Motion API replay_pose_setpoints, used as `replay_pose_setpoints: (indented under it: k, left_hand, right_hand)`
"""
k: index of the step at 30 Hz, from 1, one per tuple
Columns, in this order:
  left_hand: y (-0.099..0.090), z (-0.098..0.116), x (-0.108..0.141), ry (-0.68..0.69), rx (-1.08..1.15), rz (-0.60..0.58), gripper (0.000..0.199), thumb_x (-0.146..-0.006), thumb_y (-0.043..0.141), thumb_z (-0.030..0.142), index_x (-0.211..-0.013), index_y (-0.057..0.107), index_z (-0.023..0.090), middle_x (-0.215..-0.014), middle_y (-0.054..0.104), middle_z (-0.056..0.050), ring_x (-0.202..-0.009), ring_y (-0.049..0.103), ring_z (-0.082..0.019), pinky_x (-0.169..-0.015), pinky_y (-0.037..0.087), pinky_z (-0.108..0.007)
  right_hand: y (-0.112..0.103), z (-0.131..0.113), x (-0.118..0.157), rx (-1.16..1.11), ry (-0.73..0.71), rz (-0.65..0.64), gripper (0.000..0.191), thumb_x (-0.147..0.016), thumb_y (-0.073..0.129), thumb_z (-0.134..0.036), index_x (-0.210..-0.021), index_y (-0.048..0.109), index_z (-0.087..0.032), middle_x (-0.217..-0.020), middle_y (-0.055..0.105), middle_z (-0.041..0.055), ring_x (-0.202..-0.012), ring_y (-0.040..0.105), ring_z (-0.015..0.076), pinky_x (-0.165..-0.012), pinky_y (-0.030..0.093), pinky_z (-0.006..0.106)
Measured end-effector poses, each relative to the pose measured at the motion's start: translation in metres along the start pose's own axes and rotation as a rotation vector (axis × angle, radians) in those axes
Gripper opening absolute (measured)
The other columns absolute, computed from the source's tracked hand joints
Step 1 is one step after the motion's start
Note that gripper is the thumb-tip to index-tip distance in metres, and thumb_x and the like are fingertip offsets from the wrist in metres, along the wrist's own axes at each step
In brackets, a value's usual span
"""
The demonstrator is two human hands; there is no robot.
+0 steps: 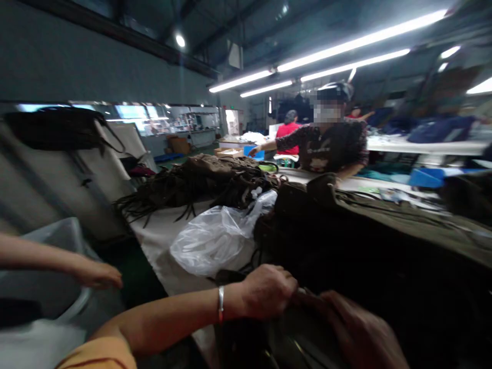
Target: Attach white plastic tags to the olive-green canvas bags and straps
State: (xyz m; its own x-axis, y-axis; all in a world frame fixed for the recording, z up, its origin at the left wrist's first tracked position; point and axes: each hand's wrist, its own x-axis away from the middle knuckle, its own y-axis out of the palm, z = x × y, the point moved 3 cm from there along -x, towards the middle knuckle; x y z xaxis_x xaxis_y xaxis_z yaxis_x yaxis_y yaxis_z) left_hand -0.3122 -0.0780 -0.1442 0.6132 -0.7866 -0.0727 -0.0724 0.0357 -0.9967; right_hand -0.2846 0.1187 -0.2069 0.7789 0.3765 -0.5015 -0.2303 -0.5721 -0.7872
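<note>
My left hand [269, 291], with a silver bracelet at its wrist, is closed in a fist on the edge of a dark olive fabric piece [303, 338]. Close by on the right, my right hand [361, 328] is somewhat blurred, its fingers bent over the same edge. Shadow hides the lower part of the fabric, so its full shape cannot be made out. Just beyond my hands rises a large dark heap of olive fabric [346, 241]. A crumpled clear plastic bag [215, 238] lies on the table [157, 241] beyond my left hand.
A pile of dark strapped pieces [215, 179] covers the table's far end. Another person's hand [98, 274] reaches in at left over a grey plastic bin [73, 241]. Across the table stands a co-worker [323, 143] with arms spread. A black bag [57, 128] rests upper left.
</note>
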Motion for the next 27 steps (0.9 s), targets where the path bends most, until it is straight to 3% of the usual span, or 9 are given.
replay_pose_setpoints:
  k: [2,5,9,16,22,27]
  left_hand:
    - [-0.004,-0.003,-0.006,-0.004,0.093,-0.018,0.015,-0.095,0.058,0.021,-0.084,0.064,0.013,-0.089,0.072,-0.008,-0.08,0.067,-0.02,-0.068,0.047,-0.027]
    - [-0.003,-0.005,-0.014,0.005,0.212,-0.029,0.027,-0.1,0.055,0.028,-0.077,0.063,0.015,-0.077,0.068,-0.002,-0.07,0.064,-0.015,-0.06,0.041,-0.023]
    - [0.006,-0.007,-0.021,-0.057,0.389,0.006,0.024,-0.097,0.059,0.026,-0.076,0.064,0.015,-0.079,0.066,-0.001,-0.072,0.062,-0.015,-0.064,0.042,-0.022]
    - [0.011,0.001,-0.019,-0.005,0.618,0.161,0.022,-0.099,0.055,0.027,-0.114,0.069,0.02,-0.112,0.067,-0.005,-0.105,0.062,-0.018,-0.092,0.046,-0.025]
    - [0.006,0.005,-0.017,-0.215,0.988,0.141,0.013,-0.085,0.07,0.024,-0.096,0.077,0.02,-0.099,0.07,-0.002,-0.095,0.063,-0.018,-0.086,0.046,-0.026]
    - [0.012,0.007,-0.022,-0.443,1.4,-0.001,0.026,-0.071,0.076,0.022,-0.095,0.074,0.013,-0.079,0.069,0.001,-0.074,0.061,-0.014,-0.07,0.046,-0.025]
  right_hand:
    - [-0.007,-0.002,0.002,-0.015,0.156,-0.064,0.028,-0.101,0.041,-0.032,-0.099,0.069,-0.03,-0.086,0.076,-0.0004,-0.069,0.072,0.017,-0.057,0.049,0.024]
    - [-0.009,-0.007,0.007,-0.065,0.244,-0.057,0.027,-0.101,0.043,-0.034,-0.09,0.065,-0.025,-0.081,0.073,0.001,-0.069,0.07,0.0184,-0.058,0.045,0.027]
    - [-0.003,-0.008,0.015,-0.061,0.245,0.046,0.023,-0.102,0.043,-0.03,-0.091,0.062,-0.023,-0.083,0.07,0.0015,-0.073,0.068,0.0186,-0.06,0.04,0.028]
    - [0.003,-0.011,0.018,-0.002,0.124,0.152,0.018,-0.104,0.044,-0.022,-0.094,0.06,-0.022,-0.083,0.066,-0.0002,-0.073,0.062,0.0163,-0.066,0.035,0.029]
    - [0.002,-0.02,0.023,0.084,0.026,0.249,0.016,-0.104,0.044,-0.02,-0.098,0.059,-0.022,-0.085,0.064,0.0006,-0.074,0.057,0.0178,-0.068,0.033,0.03]
    - [0.0,-0.026,0.021,0.175,0.005,0.244,0.02,-0.105,0.041,-0.02,-0.099,0.059,-0.022,-0.082,0.064,0.001,-0.073,0.057,0.0179,-0.067,0.034,0.03]
